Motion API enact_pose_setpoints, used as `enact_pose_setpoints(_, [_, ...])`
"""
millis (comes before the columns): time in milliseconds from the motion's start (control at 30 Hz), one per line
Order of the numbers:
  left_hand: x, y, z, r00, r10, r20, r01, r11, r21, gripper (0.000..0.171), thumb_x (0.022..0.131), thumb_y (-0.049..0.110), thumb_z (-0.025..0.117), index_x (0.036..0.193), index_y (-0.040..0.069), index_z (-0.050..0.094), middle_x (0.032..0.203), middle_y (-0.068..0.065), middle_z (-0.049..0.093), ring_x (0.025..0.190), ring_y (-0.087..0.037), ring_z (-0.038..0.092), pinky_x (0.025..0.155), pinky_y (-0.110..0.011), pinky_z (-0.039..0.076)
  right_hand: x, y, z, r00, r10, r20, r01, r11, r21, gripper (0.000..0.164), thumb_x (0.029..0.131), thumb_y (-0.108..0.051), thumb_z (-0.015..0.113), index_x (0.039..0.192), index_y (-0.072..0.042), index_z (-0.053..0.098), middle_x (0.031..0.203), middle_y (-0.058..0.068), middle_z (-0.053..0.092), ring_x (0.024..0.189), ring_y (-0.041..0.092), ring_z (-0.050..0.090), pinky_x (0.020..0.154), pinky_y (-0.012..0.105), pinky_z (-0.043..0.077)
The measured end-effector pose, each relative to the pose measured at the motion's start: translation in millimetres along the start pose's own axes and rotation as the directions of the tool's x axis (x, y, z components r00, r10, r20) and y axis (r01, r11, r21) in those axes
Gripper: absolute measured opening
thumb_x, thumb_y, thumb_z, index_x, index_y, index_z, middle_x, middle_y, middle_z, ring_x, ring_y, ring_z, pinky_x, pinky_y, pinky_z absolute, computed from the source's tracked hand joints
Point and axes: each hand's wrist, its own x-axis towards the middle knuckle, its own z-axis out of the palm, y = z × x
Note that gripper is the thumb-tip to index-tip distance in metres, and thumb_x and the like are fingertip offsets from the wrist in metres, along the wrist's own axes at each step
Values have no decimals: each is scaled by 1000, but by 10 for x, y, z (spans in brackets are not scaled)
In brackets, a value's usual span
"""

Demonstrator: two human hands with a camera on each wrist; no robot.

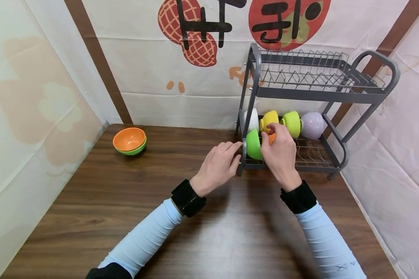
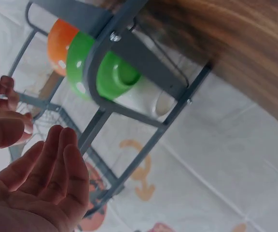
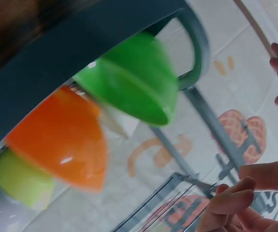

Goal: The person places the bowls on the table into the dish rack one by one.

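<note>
My right hand (image 1: 281, 154) is in front of the lower shelf of a grey dish rack (image 1: 321, 95), its fingers loosely bent with nothing between them. Just beyond it an orange bowl (image 3: 64, 140) stands on edge, mostly hidden by that hand in the head view. To the orange bowl's left is a green bowl (image 1: 254, 145), also on edge; white dots show on both in the left wrist view. Beside the rack's left front post, my left hand (image 1: 219, 166) has relaxed fingers and holds nothing; whether the fingertips touch the post I cannot tell.
Behind them on the lower shelf are a white bowl (image 1: 253, 120), a yellow bowl (image 1: 269, 119), a lime-green bowl (image 1: 291, 123) and a lilac bowl (image 1: 312, 125). On the wooden table (image 1: 90, 217), far left, an orange bowl (image 1: 129, 138) sits inside a green bowl (image 1: 134, 151).
</note>
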Motion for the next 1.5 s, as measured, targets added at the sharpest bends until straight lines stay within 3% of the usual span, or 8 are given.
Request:
enact_pose_setpoints(200, [-125, -14, -141, 999, -9, -42, 9, 1000, 8, 32, 103, 11, 65, 132, 1, 67, 110, -9, 71, 99, -24, 66, 88, -36, 54, -123, -248, 167, 998, -63, 29, 61, 996, 70, 21, 100, -8, 70, 117, 3, 68, 92, 17, 69, 67, 28, 60, 60, 41, 46])
enact_pose_setpoints(367, [-272, -239, -185, 994, -78, -71, 80, 996, 25, 28, 101, 9, 68, 127, -1, 70, 109, -11, 71, 96, -26, 67, 84, -38, 56, -331, -489, 427, 987, -134, 84, 119, 978, 170, 14, 101, -9, 69, 111, 1, 68, 89, 13, 71, 64, 21, 59, 59, 35, 47])
enact_pose_setpoints(600, [-432, -990, -331, 952, -282, -120, 294, 951, 96, 28, 99, 8, 69, 126, -2, 71, 114, -17, 71, 101, -32, 67, 89, -44, 55, -565, -794, 777, 966, -184, 181, 136, 959, 247, 10, 102, -10, 67, 111, -5, 69, 88, 2, 68, 69, 13, 60, 63, 32, 49])
enact_pose_setpoints(800, [-685, -1793, -646, 886, -414, -209, 454, 867, 206, 28, 96, 6, 70, 121, -5, 72, 114, -24, 68, 105, -43, 63, 91, -55, 51, -704, -1053, 957, 936, -241, 255, 162, 943, 292, 10, 102, -8, 68, 111, -4, 70, 88, 1, 69, 69, 11, 61, 60, 29, 50])
enact_pose_setpoints(933, [-931, -2122, -823, 846, -486, -219, 532, 792, 300, 27, 94, 5, 71, 118, -7, 72, 113, -27, 65, 106, -49, 59, 87, -63, 46, -834, -1203, 1044, 910, -288, 298, 185, 926, 329, 9, 102, -8, 68, 110, -5, 69, 88, 0, 68, 70, 9, 62, 60, 26, 51])
enact_pose_setpoints(1067, [-1093, -2245, -890, 835, -522, -175, 549, 759, 351, 20, 92, 1, 70, 109, -8, 72, 108, -28, 64, 104, -52, 59, 84, -67, 44, -936, -1287, 1097, 895, -314, 318, 198, 916, 348, 8, 102, -9, 69, 109, -7, 70, 87, -2, 67, 68, 7, 60, 58, 24, 49])
enact_pose_setpoints(1300, [-1180, -2292, -885, 838, -525, -149, 542, 766, 347, 6, 88, -6, 67, 92, -6, 72, 91, -24, 65, 91, -51, 63, 81, -68, 47, -1010, -1320, 1127, 877, -329, 350, 202, 914, 353, 7, 103, -9, 68, 109, -8, 69, 88, -3, 66, 67, 4, 57, 57, 20, 45])
enact_pose_setpoints(1500, [-1210, -2325, -874, 842, -519, -148, 537, 777, 329, 12, 84, -11, 63, 90, -8, 73, 88, -24, 63, 86, -49, 62, 77, -64, 49, -1042, -1300, 1116, 879, -322, 351, 202, 919, 337, 8, 102, -10, 69, 110, -9, 69, 91, -2, 65, 68, 6, 56, 56, 21, 44])
